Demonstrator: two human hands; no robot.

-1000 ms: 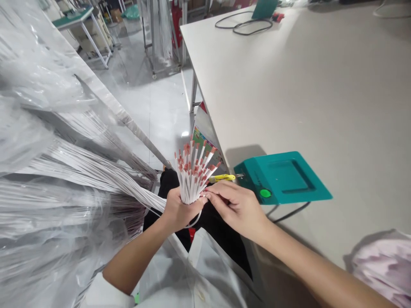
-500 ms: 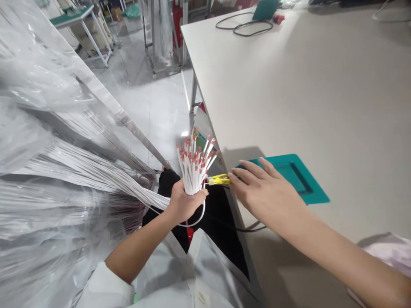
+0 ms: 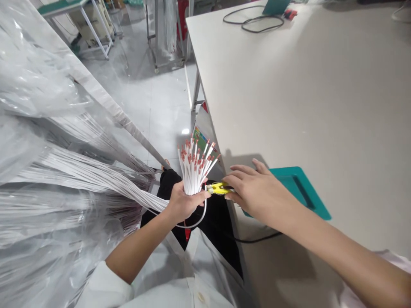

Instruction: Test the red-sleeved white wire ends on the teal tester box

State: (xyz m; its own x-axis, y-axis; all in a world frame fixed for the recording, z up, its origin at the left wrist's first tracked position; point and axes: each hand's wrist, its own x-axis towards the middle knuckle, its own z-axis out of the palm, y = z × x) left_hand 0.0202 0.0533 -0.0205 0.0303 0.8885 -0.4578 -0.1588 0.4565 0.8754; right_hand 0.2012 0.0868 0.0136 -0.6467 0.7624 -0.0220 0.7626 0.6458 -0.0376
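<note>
My left hand (image 3: pixel 185 204) is wrapped round a bundle of white wires (image 3: pixel 193 177) whose reddish-copper ends fan out upward. One wire loops down below this hand. A yellow tool (image 3: pixel 218 188) touches the right side of the bundle near my left thumb. My right hand (image 3: pixel 248 188) holds the tool's right end between thumb and fingers, over the table edge. Behind this hand, a teal tray (image 3: pixel 310 192) lies on the table, partly hidden by the hand and forearm.
The pale table (image 3: pixel 289 98) fills the right side, with a black cable (image 3: pixel 263 23) at its far edge. Plastic-covered wire bundles (image 3: pixel 77 171) hang on a rack at the left, beside a slanting metal bar (image 3: pixel 128 124). Another cable (image 3: pixel 257 240) crosses the near table edge.
My right hand has moved slightly down and left, its fingers closing round the yellow tool. The view has shifted a little, while my left hand keeps its hold.
</note>
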